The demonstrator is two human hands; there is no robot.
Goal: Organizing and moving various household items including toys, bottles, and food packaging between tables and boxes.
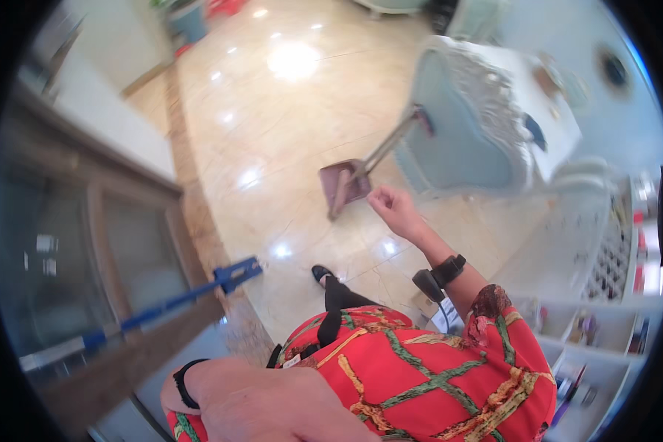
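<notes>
My right hand point(392, 210) is out ahead, its fingers curled loosely inward with nothing visible in them; a black strap with a small device sits on that forearm. Beyond its fingertips, a mauve dustpan point(331, 179) and what looks like a broom lie or stand on the tiled floor, their handles slanting up to the right. My left hand point(276, 395) is very close to the camera at the bottom, a black band at its wrist; its fingers are hidden. A blue pole with a flat blue clamp-like head point(238, 274) crosses the left side.
A wood-framed glass door or cabinet point(94, 221) is at the left. To the right stand a pale blue chair or sofa back point(458, 127), a white table point(552, 127) and white shelves point(602, 331) with small items. A blue bin point(188, 22) is at the far upper left.
</notes>
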